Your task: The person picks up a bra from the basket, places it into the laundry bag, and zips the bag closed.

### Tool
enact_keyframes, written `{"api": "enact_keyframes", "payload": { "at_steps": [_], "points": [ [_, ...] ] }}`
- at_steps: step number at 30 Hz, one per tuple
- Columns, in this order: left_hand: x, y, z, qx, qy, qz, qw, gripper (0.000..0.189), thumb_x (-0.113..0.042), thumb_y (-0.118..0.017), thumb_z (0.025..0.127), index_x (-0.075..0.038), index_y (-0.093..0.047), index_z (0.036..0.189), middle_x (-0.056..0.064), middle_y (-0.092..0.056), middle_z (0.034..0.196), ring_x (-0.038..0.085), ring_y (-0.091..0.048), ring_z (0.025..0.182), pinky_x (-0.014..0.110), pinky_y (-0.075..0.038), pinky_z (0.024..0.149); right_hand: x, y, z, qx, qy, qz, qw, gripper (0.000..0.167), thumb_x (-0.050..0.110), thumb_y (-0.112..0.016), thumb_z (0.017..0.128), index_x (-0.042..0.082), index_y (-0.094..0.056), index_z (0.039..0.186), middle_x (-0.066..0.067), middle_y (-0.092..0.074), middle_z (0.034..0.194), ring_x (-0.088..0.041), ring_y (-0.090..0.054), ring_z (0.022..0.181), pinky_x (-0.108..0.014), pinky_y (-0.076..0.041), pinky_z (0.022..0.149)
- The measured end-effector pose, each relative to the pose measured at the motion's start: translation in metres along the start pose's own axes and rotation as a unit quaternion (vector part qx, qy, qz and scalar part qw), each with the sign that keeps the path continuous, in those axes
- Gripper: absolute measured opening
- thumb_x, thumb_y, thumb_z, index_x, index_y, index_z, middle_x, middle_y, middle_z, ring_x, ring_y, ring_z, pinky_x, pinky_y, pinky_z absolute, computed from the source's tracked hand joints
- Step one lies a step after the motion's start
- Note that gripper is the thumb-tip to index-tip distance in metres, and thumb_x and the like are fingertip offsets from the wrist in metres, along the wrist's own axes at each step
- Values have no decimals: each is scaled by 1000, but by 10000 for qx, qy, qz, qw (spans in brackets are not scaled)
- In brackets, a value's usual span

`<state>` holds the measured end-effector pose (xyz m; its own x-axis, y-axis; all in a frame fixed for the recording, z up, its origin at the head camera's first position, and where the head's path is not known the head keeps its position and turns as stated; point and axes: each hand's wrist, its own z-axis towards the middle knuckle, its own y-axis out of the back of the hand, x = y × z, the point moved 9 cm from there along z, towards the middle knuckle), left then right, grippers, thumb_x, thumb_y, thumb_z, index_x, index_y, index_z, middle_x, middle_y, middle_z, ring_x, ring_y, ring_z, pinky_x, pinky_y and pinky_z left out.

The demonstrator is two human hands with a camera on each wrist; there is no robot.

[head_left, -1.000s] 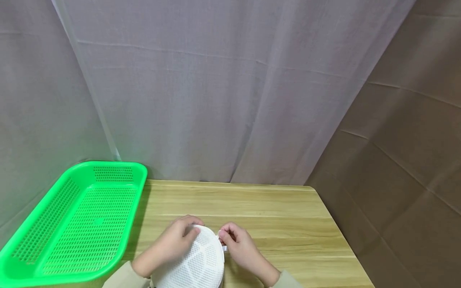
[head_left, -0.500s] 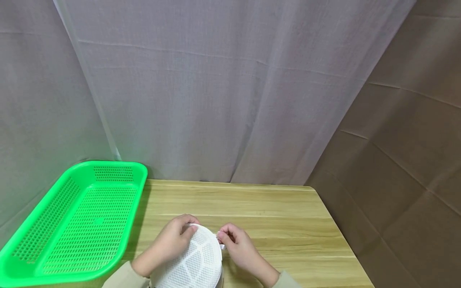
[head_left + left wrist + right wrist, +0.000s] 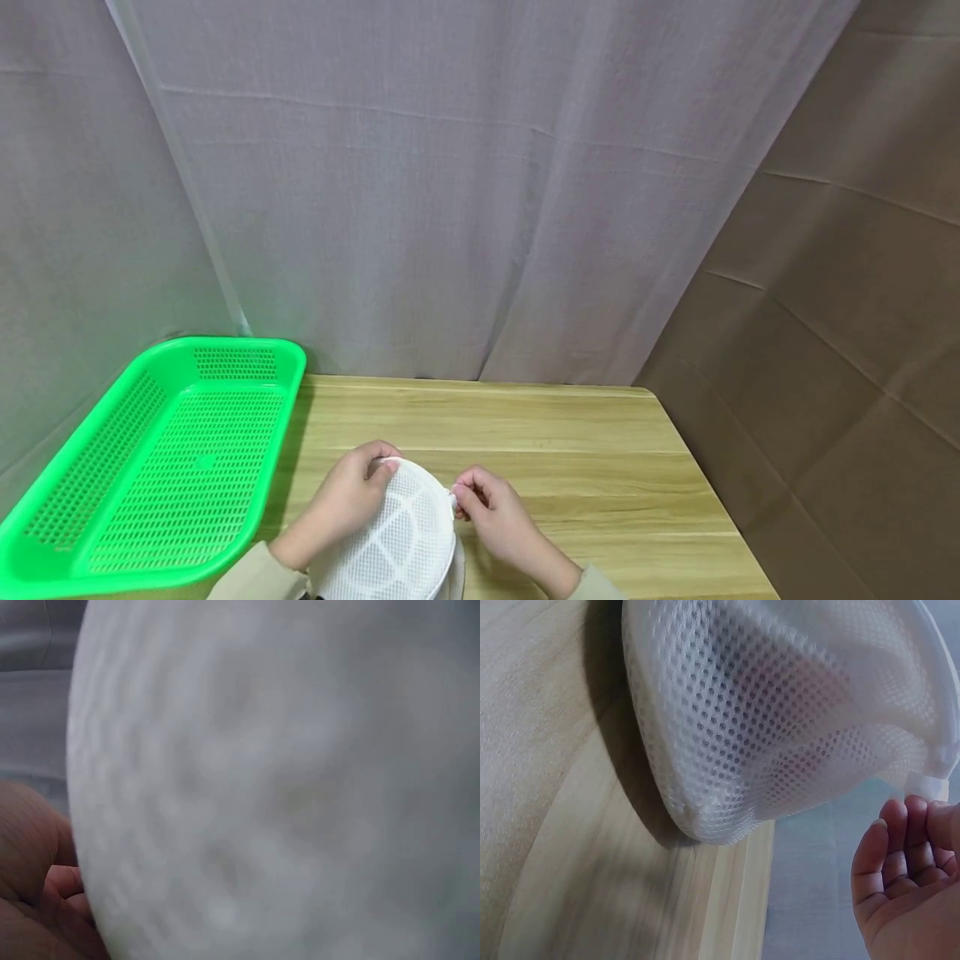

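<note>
A white mesh laundry bag (image 3: 397,542) with a round, ribbed top stands on the table in front of me. My left hand (image 3: 348,496) grips its upper left rim, thumb on the mesh and fingers behind the edge. At the right rim, my right hand (image 3: 495,510) pinches a small white piece at the bag's edge. In the right wrist view a white tab (image 3: 926,786) sits at those fingertips, below a zipper band (image 3: 936,667). The bag's side sags in folds, and faint pinkish patches show through. Blurred mesh covers most of the left wrist view.
A green perforated plastic basket (image 3: 187,475) stands at the left. The wooden table (image 3: 525,417) reaches back to a grey curtain (image 3: 390,208). A brown cloth wall (image 3: 840,333) closes off the right side.
My left hand has shifted slightly left, drawing the bag's top the same way and tilting it. The right hand has barely moved. The white tab that stuck out below its fingers no longer shows there.
</note>
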<state>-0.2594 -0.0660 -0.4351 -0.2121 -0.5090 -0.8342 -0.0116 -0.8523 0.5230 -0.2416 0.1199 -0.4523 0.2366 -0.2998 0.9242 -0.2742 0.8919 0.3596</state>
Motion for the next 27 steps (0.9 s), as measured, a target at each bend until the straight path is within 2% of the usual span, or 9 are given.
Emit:
{"api": "enact_keyframes", "payload": {
  "at_steps": [3, 12, 20, 27],
  "points": [
    [5, 1, 2, 2, 93, -38, 9999, 9, -7, -61, 93, -14, -66, 92, -4, -60, 79, 13, -54, 73, 36, -46, 73, -4, -1, 1, 18, 9, 141, 9999, 11, 11, -56, 98, 5, -60, 90, -5, -61, 81, -15, -61, 75, -32, -55, 69],
    [7, 1, 3, 16, 180, -106, 9998, 9, -7, -61, 93, -14, -66, 93, -4, -62, 81, 12, -55, 74, 36, -47, 73, -5, 0, 2, 54, 8, 193, 9998, 12, 14, -55, 98, 5, -60, 92, -4, -61, 82, -16, -61, 76, -33, -55, 70],
    [9, 8, 4, -165, 381, -374, 9984, 8, -6, -59, 94, -8, -66, 96, 1, -63, 86, 14, -56, 80, 36, -47, 76, -10, 11, 5, -277, -85, 93, 9995, 9, 9, -55, 98, 4, -61, 94, -4, -60, 81, -18, -59, 75, -34, -54, 69],
    [15, 11, 6, -379, 586, -484, 9964, 9, -5, -57, 94, -5, -65, 98, 3, -62, 88, 16, -56, 83, 35, -47, 78, 19, 24, -2, -586, -166, 92, 9981, 11, 7, -53, 99, -2, -60, 97, -5, -59, 81, -13, -58, 74, -33, -54, 70]
  ]
}}
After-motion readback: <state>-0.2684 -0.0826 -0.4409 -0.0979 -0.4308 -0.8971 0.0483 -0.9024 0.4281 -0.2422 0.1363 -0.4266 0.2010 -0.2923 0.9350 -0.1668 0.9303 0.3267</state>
